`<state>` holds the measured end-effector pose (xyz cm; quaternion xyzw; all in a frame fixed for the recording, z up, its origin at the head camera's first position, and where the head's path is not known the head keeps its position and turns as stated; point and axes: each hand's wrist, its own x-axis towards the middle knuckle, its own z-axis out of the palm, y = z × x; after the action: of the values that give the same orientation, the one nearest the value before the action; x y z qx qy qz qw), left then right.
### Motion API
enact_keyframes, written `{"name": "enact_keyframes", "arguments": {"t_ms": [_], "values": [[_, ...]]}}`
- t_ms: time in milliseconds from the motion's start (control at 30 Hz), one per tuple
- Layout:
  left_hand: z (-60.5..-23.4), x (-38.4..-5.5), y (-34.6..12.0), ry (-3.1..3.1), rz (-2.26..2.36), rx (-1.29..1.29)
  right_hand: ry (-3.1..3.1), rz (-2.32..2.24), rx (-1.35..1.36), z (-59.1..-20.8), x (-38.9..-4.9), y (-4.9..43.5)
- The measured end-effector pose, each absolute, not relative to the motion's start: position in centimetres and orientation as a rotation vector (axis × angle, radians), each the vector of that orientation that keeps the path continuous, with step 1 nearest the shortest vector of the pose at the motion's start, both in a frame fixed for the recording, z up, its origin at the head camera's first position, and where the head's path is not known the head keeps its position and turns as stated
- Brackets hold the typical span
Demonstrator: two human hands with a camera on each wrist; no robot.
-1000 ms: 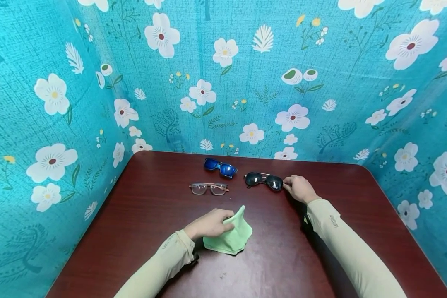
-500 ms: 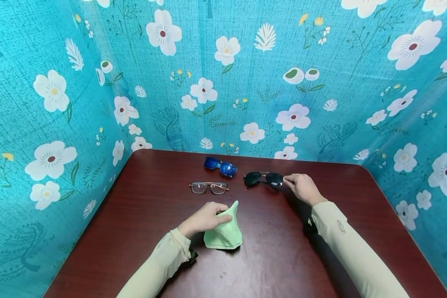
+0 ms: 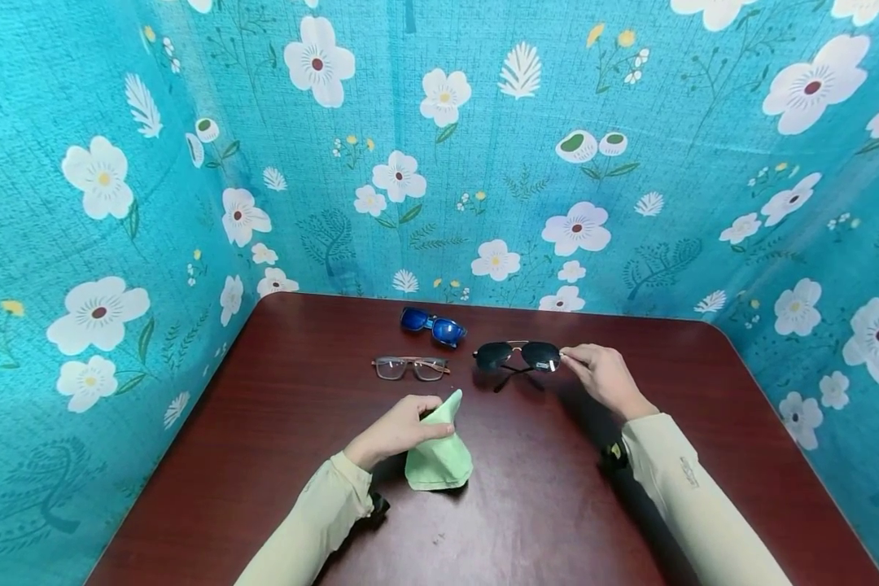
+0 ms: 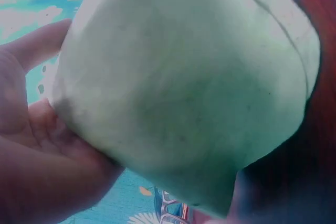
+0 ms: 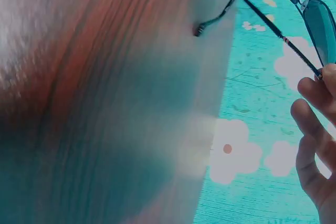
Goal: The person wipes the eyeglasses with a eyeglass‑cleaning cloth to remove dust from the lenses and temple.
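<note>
My left hand [image 3: 399, 427] pinches a light green cleaning cloth [image 3: 439, 462] between thumb and fingers; its lower part hangs down near the table. In the left wrist view the cloth [image 4: 184, 93] fills most of the picture. My right hand [image 3: 606, 376] pinches dark aviator sunglasses [image 3: 540, 356] at the right-hand hinge. Their lenses face me, and the thin temples cross behind and below. The right wrist view shows the fingertips [image 5: 310, 90] at the frame's corner, with a temple [image 5: 268, 22] slanting away from them.
Blue-lensed sunglasses [image 3: 432, 327] lie at the back of the dark red table [image 3: 322, 350]. Clear eyeglasses [image 3: 410, 369] with a grey frame lie just in front of them. A turquoise flowered curtain [image 3: 454, 203] stands along the table's back and sides.
My right hand has raised the aviator sunglasses and tilted them upright, so the temples now show below. My left hand has shifted slightly left and away from me with the cloth, which hangs narrower.
</note>
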<state>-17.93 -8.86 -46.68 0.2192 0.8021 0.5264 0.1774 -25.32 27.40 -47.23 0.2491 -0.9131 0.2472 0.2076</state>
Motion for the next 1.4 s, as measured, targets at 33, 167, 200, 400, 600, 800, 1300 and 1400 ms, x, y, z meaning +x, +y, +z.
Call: {"name": "enact_keyframes", "arguments": {"t_ms": [33, 167, 200, 400, 600, 800, 1300, 1400], "values": [[-46.6, -17.9, -8.8, 2.259, 1.498, 0.620, -2.524, 0.695, 0.696, -47.1, -25.1, 27.4], [-46.4, -17.8, -8.8, 2.201, 1.560, 0.625, -2.488, 0.739, 0.679, -46.6, -24.1, 27.4], [-46.4, -17.8, -8.8, 2.185, 1.576, 0.622, -2.486, 0.746, 0.674, -46.4, -23.8, 27.5], [-46.0, -17.8, -9.0, 2.137, 1.685, 0.561, -2.472, 0.804, 0.626, -45.3, -22.2, 27.7], [-45.2, -18.0, -9.7, 2.097, 1.864, 0.408, -2.395, 0.904, 0.666, -43.5, -20.6, 27.5], [-43.9, -17.9, -10.0, 2.065, 2.076, 0.236, -2.360, 0.936, 0.697, -41.9, -19.3, 27.1], [-40.7, -17.9, -7.3, 2.891, 2.084, 0.493, -2.267, 0.952, 0.788, -40.6, -17.8, 25.0], [-40.6, -18.1, -6.4, 3.038, 1.936, 0.679, -2.275, 0.942, 0.791, -40.6, -17.8, 24.5]]}}
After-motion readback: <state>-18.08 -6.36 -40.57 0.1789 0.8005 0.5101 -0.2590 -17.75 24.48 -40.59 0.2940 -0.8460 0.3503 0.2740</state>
